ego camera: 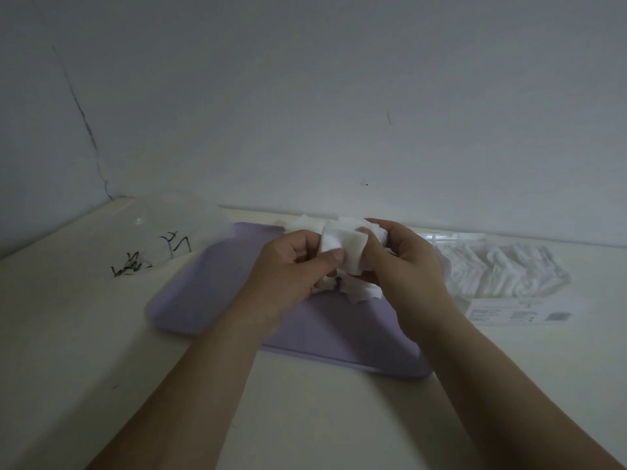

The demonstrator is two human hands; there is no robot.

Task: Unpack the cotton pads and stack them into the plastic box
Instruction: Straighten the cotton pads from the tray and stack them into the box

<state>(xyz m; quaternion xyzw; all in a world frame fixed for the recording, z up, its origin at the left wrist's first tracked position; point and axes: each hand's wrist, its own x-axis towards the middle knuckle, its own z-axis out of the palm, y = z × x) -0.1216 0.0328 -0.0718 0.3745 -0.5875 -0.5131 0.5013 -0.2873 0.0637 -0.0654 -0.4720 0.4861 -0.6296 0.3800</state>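
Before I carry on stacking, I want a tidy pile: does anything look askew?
Yes. The cotton pads between the left hand and right hand are fanned out unevenly, corners jutting at different angles over the purple mat.

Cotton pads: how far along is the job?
Done: some pads are out of the bag, which lies on the table at right with many pads inside. In hand: the left hand and right hand hold a loose bunch of cotton pads above the purple mat, apparently squaring them up. Left: a clear plastic piece at left holds no pads, so stacking into the box seems not yet begun.
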